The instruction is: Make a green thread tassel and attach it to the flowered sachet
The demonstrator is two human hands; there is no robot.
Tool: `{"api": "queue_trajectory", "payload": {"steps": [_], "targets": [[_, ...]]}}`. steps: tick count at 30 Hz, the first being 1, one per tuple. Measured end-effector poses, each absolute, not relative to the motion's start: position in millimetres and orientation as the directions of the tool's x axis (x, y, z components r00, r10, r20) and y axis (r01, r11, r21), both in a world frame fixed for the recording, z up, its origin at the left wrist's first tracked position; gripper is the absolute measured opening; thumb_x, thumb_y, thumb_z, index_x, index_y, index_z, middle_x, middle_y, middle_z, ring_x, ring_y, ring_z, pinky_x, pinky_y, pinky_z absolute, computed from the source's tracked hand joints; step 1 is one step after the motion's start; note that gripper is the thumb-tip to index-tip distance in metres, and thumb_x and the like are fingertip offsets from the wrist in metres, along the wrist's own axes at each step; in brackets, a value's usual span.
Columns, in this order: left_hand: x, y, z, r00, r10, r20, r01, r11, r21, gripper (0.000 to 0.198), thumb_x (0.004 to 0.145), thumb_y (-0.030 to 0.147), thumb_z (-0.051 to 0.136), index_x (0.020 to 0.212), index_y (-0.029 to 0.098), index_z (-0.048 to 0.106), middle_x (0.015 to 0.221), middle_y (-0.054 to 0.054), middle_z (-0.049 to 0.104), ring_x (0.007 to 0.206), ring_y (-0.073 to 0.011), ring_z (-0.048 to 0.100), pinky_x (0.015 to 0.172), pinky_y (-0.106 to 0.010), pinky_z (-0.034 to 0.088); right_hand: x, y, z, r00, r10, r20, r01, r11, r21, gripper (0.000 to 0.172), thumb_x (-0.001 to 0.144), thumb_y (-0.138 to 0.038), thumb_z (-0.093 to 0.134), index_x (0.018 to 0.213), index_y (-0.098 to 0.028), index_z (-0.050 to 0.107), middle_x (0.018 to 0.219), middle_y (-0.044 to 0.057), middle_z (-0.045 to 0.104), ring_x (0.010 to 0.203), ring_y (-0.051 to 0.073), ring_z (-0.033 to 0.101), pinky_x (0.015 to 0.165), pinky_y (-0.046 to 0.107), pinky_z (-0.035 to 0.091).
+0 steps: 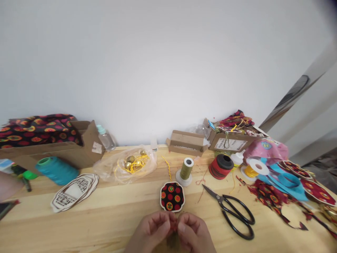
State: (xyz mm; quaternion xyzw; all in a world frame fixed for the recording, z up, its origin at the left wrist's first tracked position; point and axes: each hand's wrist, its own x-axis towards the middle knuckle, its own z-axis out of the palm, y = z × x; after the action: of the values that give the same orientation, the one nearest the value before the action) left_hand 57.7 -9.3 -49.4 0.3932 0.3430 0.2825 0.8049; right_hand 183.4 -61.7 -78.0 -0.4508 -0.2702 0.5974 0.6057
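Note:
My left hand [154, 230] and my right hand [193, 232] meet at the front of the table, thumbs pinched against fingertips. Between them shows a small bit of red thread [173, 224], partly hidden by the fingers. A blurred olive-brown strand bundle [172, 242] hangs just below. Right beyond my fingertips lies a flat pendant [172, 197] with a pale rim and black, red-flowered fabric. A yellow cord [168, 168] runs from its top. Black-handled scissors [229, 211] lie with blades parted to the right of my right hand.
Behind the pendant stands an olive thread spool [186, 170]. A red and black spool [221, 167] and a yellow spool [255, 168] are farther right, near fabric scraps [273, 196]. Left are a bag with bells [137, 163], wooden cutouts [73, 193] and a teal thread cone [56, 170].

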Motion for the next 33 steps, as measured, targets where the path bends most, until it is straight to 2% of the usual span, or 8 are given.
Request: {"api": "queue_trajectory", "payload": {"steps": [7,10,13,17,22,27,30,33], "targets": [[58.4,-10.6,-44.6,0.596,0.737,-0.318,-0.147,0.489,0.860,0.027,0.071,0.041,0.060,0.072,0.015,0.056,0.072,-0.002,0.059,0.071,-0.0137,0.053,0.068,-0.025,0.039,182.7,-64.1,-74.0,0.237,0.958,-0.159,-0.334,-0.074,-0.940,0.030,0.062,-0.043,0.067,0.056,-0.015,0.059,0.050,-0.002,0.048,0.047,0.008,0.039,0.050,0.020,0.035],[60.0,-12.9,-49.6,0.611,0.747,-0.262,-0.216,0.475,0.853,0.027,0.068,0.038,0.064,0.082,0.017,0.054,0.073,-0.001,0.059,0.072,-0.0137,0.054,0.069,-0.025,0.039,185.8,-65.8,-76.0,0.227,0.966,-0.121,-0.209,-0.073,-0.975,0.024,0.065,-0.037,0.065,0.060,-0.014,0.062,0.052,-0.001,0.051,0.048,0.009,0.040,0.047,0.019,0.034],[63.5,-16.9,-57.9,0.670,0.706,-0.228,-0.231,0.491,0.840,0.042,0.061,0.031,0.072,0.095,0.020,0.049,0.075,-0.002,0.061,0.074,-0.0151,0.057,0.069,-0.027,0.039,187.6,-66.8,-73.5,0.286,0.957,-0.043,-0.162,0.004,-0.987,0.019,0.066,-0.033,0.065,0.060,-0.015,0.063,0.053,-0.001,0.049,0.048,0.009,0.039,0.046,0.019,0.033],[66.4,-20.4,-60.6,0.709,0.667,-0.230,-0.191,0.496,0.847,0.045,0.058,0.030,0.073,0.096,0.020,0.051,0.068,0.001,0.061,0.066,-0.0123,0.056,0.062,-0.023,0.038,191.0,-66.8,-65.4,0.278,0.959,-0.052,-0.326,0.043,-0.944,0.021,0.064,-0.034,0.068,0.057,-0.015,0.061,0.057,-0.001,0.051,0.050,0.009,0.043,0.050,0.019,0.037],[65.2,-18.6,-48.3,0.622,0.713,-0.323,0.020,0.397,0.917,0.026,0.053,0.024,0.074,0.075,0.016,0.064,0.063,0.001,0.065,0.062,-0.0118,0.055,0.061,-0.021,0.040,198.7,-67.1,-60.1,0.211,0.931,-0.297,-0.671,-0.083,-0.736,0.031,0.060,-0.040,0.071,0.058,-0.014,0.055,0.041,-0.008,0.040,0.033,0.001,0.023,0.032,0.012,0.018],[66.9,-16.0,-38.1,0.533,0.750,-0.391,0.193,0.342,0.920,0.017,0.058,0.031,0.067,0.065,0.016,0.068,0.062,-0.001,0.068,0.061,-0.0145,0.057,0.062,-0.023,0.042,210.2,-67.5,-51.8,0.255,0.888,-0.383,-0.805,-0.025,-0.593,0.035,0.046,-0.030,0.080,0.067,-0.017,0.055,0.051,-0.005,0.053,0.036,0.001,0.035,0.034,0.009,0.022],[66.5,-12.4,-35.2,0.541,0.740,-0.399,0.250,0.311,0.917,0.020,0.060,0.035,0.065,0.063,0.015,0.067,0.059,0.000,0.068,0.057,-0.0133,0.056,0.058,-0.022,0.041,217.0,-68.4,-53.0,0.331,0.868,-0.369,-0.783,0.034,-0.622,0.035,0.045,-0.030,0.080,0.068,-0.018,0.056,0.051,-0.006,0.053,0.036,0.001,0.035,0.034,0.010,0.025],[65.0,-10.5,-36.0,0.546,0.740,-0.394,0.275,0.286,0.918,0.026,0.062,0.041,0.064,0.062,0.014,0.065,0.057,0.000,0.067,0.053,-0.0116,0.054,0.055,-0.020,0.040,218.7,-70.0,-56.2,0.476,0.831,-0.287,-0.609,0.077,-0.789,0.031,0.049,-0.031,0.078,0.064,-0.017,0.056,0.052,-0.004,0.055,0.036,0.002,0.035,0.033,0.012,0.024]]}}
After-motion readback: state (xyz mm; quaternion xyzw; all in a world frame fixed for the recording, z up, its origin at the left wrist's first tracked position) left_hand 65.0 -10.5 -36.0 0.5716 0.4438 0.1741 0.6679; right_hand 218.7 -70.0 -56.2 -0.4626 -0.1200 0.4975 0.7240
